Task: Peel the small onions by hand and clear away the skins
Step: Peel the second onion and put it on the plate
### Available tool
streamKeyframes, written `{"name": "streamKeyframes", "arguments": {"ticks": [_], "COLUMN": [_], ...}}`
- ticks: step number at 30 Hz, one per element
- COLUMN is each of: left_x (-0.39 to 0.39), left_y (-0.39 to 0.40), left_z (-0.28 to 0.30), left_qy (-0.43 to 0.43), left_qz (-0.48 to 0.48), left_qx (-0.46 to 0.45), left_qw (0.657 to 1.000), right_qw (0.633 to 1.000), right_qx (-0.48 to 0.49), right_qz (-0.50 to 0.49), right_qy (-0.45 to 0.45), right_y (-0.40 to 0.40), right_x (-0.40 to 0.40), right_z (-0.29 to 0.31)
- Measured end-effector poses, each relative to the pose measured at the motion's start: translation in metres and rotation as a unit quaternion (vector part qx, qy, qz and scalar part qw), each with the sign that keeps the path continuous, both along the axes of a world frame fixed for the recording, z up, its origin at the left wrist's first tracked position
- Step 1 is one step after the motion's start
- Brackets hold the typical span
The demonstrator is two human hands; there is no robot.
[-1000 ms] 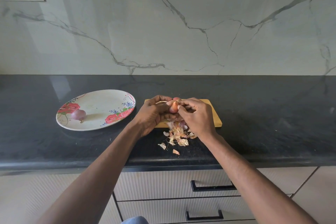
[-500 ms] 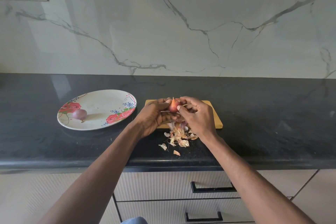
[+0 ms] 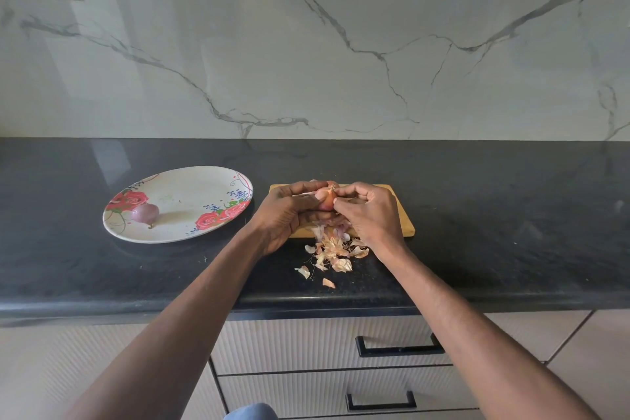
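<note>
Not much moved since a second ago, both hands still up over the board working the same onion. Peeled purple onion sits on the floral white plate. Left hand cups the small pinkish onion; right hand pinches its papery skin. Loose tan skins lie on the black counter below, by the wooden cutting board.

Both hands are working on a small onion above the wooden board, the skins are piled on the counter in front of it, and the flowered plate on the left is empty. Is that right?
Not quite: the head view shows the plate is not empty; one onion lies on it. The rest holds: left hand and right hand hold a small onion above the board, skins on the counter.
</note>
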State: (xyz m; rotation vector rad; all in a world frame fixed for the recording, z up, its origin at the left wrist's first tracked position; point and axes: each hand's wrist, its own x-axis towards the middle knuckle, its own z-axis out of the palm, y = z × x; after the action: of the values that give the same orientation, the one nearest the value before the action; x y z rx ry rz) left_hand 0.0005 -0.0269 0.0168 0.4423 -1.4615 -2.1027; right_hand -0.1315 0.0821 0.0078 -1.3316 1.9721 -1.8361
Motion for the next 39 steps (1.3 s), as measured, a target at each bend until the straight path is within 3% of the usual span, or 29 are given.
{"name": "streamKeyframes", "arguments": {"ticks": [15, 39], "left_x": [-0.0003, -0.0015], "left_y": [0.0046, 0.003], "left_z": [0.003, 0.0022], "left_qy": [-0.007, -0.022], "left_qz": [0.002, 0.007], "left_qx": [0.001, -0.028], "left_qw": [1.0, 0.999], "right_qw": [0.998, 0.997], "right_qx": [-0.016, -0.031], "right_qz": [-0.016, -0.006], "right_qy": [0.056, 0.067], "right_y": [-0.0029, 0.0007], "right_x": [-0.0006, 0.0003], "right_z": [-0.0053, -0.0067]}}
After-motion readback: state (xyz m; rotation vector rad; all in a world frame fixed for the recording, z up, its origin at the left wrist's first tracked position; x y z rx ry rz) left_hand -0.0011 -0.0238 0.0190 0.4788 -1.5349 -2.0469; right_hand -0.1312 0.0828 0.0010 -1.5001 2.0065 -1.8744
